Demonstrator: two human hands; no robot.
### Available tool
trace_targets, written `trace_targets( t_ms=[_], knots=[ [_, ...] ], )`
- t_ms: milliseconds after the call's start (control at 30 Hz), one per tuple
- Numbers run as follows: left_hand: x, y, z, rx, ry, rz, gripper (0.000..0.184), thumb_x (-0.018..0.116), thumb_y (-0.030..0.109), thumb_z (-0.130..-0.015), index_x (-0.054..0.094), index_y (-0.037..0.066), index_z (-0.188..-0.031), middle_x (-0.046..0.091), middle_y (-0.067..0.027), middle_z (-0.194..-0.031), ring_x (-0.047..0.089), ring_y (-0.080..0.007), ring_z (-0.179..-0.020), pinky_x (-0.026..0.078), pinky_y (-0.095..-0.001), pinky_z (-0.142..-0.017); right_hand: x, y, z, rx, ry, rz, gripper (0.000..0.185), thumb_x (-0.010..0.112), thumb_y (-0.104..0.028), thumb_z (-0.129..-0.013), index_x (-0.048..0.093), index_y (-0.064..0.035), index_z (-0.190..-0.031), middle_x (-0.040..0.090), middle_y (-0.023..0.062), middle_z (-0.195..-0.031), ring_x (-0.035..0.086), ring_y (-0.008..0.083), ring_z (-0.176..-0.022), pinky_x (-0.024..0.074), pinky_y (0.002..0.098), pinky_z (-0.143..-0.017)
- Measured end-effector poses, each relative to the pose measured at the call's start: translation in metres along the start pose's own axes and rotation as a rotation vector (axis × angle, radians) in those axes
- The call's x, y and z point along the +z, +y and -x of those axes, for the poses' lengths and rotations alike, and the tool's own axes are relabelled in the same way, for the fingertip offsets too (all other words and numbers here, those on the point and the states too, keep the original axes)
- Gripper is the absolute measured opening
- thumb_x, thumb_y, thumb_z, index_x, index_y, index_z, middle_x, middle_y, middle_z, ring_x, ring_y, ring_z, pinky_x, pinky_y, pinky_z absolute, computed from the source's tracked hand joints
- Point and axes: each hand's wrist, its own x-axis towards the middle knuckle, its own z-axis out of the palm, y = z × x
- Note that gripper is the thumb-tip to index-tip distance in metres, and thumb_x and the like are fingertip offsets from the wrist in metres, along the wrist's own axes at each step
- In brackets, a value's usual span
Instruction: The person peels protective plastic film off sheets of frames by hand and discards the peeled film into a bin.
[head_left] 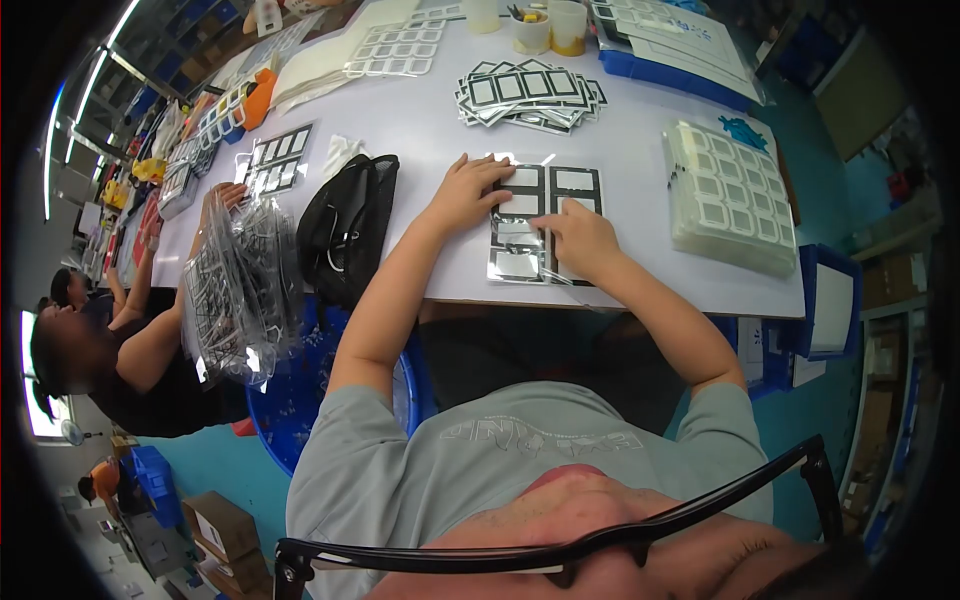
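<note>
A black-framed sheet with white rectangular windows (560,222) lies near the table's front edge, its lower left part glossy with reflections. My left hand (468,196) rests on the sheet's upper left edge, fingers stretched out and holding nothing. With its index finger extended, my right hand (585,242) touches the middle of the sheet. Its thumb stands apart from that finger, and the other fingers are curled and partly hidden. Beyond both hands is a loose pile of similar black-framed sheets (528,92).
Right of me stands a stack of translucent trays with square windows (735,195). A black mesh pouch (345,225) lies left of my forearm, beside a co-worker's plastic bags (240,285). Cups (567,25) and a blue tray (680,80) sit at the back.
</note>
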Motion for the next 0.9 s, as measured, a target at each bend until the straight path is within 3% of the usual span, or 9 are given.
trace_targets(
  t_ms=[100,267,300,400,600,800,900],
  knots=[
    [-0.003,-0.002,-0.001,-0.027,-0.034,0.120,0.064,0.071,0.050,-0.096,0.063,0.017,-0.150,0.056,-0.0088,-0.160,0.040,-0.0310,-0.156,0.015,-0.0578,-0.132,0.001,0.010,0.014,0.011,0.060,0.114,0.040,0.068,-0.006,-0.084,0.084,-0.0241,-0.116,0.061,0.0096,-0.093,0.069,0.0305,-0.079,0.0588,0.0452,-0.068],
    [-0.019,0.019,0.007,0.061,-0.096,-0.108,0.109,0.085,0.068,-0.071,0.050,0.014,-0.160,0.048,-0.0113,-0.166,0.035,-0.0349,-0.158,0.014,-0.0609,-0.131,-0.005,-0.009,0.024,0.035,0.097,0.292,0.029,0.068,-0.010,-0.091,0.082,-0.0151,-0.116,0.060,0.0131,-0.097,0.068,0.0308,-0.091,0.0594,0.0443,-0.068],
    [-0.021,0.023,0.008,0.083,-0.105,-0.164,0.120,0.088,0.070,-0.065,0.046,0.015,-0.163,0.046,-0.0118,-0.166,0.035,-0.0363,-0.158,0.014,-0.0615,-0.131,-0.008,-0.012,0.024,0.068,0.074,0.328,0.020,0.066,-0.015,-0.098,0.081,-0.0093,-0.110,0.061,0.0143,-0.098,0.067,0.0315,-0.093,0.0597,0.0437,-0.068],
    [-0.017,0.020,0.006,0.092,-0.075,-0.121,0.140,0.092,0.073,-0.051,0.039,0.011,-0.165,0.046,-0.0135,-0.165,0.035,-0.0381,-0.158,0.014,-0.0633,-0.131,-0.009,-0.001,0.032,0.124,0.127,0.394,0.020,0.064,-0.018,-0.102,0.081,-0.0071,-0.103,0.061,0.0150,-0.099,0.065,0.0321,-0.091,0.0598,0.0431,-0.067],
    [-0.020,0.025,0.006,0.087,-0.100,-0.140,0.143,0.093,0.074,-0.050,0.037,0.012,-0.167,0.043,-0.0174,-0.166,0.031,-0.0386,-0.159,0.016,-0.0638,-0.130,-0.019,0.022,0.048,0.250,0.242,0.389,0.023,0.063,-0.022,-0.103,0.082,-0.0084,-0.100,0.060,0.0147,-0.098,0.064,0.0329,-0.091,0.0593,0.0434,-0.067],
    [-0.019,0.028,0.011,0.160,-0.023,-0.071,0.145,0.094,0.071,-0.052,0.030,0.015,-0.170,0.027,-0.0224,-0.173,0.024,-0.0462,-0.160,0.018,-0.0607,-0.131,-0.022,0.039,0.049,0.369,0.271,0.425,0.025,0.061,-0.023,-0.105,0.081,-0.0074,-0.100,0.060,0.0144,-0.100,0.063,0.0338,-0.096,0.0598,0.0432,-0.071],
    [-0.019,0.031,0.014,0.145,0.008,-0.028,0.144,0.095,0.068,-0.054,0.028,0.016,-0.171,0.029,-0.0230,-0.173,0.022,-0.0477,-0.161,0.019,-0.0589,-0.131,-0.022,0.040,0.051,0.381,0.281,0.457,0.025,0.061,-0.022,-0.105,0.080,-0.0059,-0.102,0.060,0.0146,-0.101,0.063,0.0342,-0.097,0.0600,0.0429,-0.072]
  ],
)
